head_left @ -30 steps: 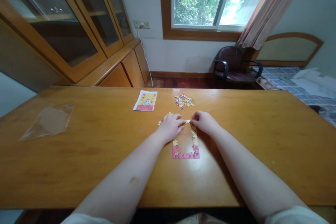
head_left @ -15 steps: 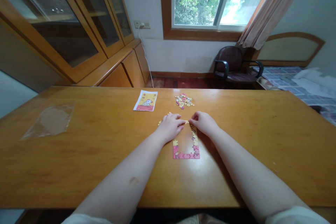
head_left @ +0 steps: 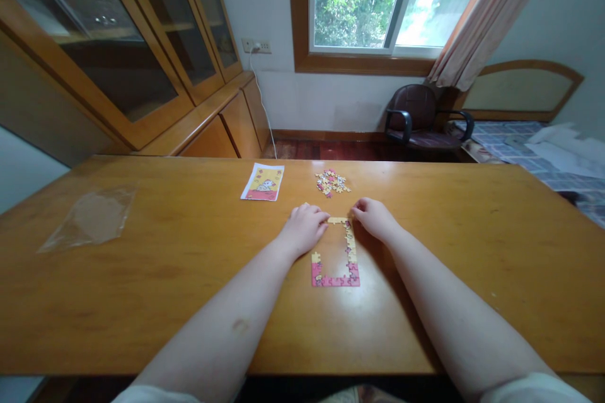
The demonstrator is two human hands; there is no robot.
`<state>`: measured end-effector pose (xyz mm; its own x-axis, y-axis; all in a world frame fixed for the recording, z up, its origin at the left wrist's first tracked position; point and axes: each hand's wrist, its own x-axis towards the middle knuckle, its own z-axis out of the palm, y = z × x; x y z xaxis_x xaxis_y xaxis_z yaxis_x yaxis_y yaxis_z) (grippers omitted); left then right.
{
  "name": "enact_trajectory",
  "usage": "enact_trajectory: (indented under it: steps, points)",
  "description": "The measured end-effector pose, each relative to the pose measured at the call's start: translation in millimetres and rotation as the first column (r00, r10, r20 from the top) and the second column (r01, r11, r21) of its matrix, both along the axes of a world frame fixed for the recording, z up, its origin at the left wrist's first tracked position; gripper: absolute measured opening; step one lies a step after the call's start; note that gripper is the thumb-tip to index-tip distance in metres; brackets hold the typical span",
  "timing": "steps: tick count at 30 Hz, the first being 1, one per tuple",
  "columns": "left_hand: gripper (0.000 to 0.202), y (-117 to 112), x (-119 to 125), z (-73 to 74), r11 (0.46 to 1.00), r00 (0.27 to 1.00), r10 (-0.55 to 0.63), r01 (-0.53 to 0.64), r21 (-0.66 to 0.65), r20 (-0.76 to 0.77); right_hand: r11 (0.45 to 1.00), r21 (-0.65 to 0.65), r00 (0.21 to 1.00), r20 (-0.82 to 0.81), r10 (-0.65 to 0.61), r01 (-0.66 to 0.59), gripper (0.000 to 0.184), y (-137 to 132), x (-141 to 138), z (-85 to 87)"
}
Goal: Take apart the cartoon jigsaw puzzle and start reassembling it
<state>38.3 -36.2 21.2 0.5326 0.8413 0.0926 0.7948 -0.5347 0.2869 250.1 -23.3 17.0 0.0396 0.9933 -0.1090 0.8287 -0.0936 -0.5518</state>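
A jigsaw border (head_left: 335, 281) lies on the wooden table, pink along the near side and yellow up the right side and across the far row. At the left end of the far row, my left hand (head_left: 306, 227) has thumb and fingertips closed on a yellow puzzle piece; the hand hides much of the border's far left part. Just off the far right corner is my right hand (head_left: 373, 217), fingers bent and tips slightly apart, with nothing visible between them. Beyond both hands sits a pile of loose puzzle pieces (head_left: 331, 181).
A printed picture card (head_left: 263, 181) of a white animal on yellow and pink lies left of the pile. Farther left is a clear plastic bag (head_left: 92, 217). Past the table (head_left: 165, 289) stand a cabinet (head_left: 155, 75) and an office chair (head_left: 418, 116).
My right hand has drawn back slightly right from the border's far corner, uncovering the right end of the yellow row. My left hand has shifted a little left.
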Motion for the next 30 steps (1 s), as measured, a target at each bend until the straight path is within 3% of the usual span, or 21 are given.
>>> enact_trajectory:
  steps: [5,15,30]
  points:
    - [0.03,-1,0,2.5,1.0,1.0,-0.008,0.008,-0.022,-0.013,1.0,0.021,1.0,-0.014,0.018,-0.017,0.012,0,-2,-2.0]
    - [0.044,-3,1,-12.0,0.994,0.994,-0.108,0.107,-0.017,-0.019,0.999,-0.008,0.998,-0.051,0.038,-0.039,0.011,-2,-5,-4.2]
    - [0.033,2,-9,-1.2,0.999,0.999,-0.046,0.046,0.001,0.03,0.999,-0.014,0.998,-0.05,0.034,-0.035,0.008,-1,-4,-4.8]
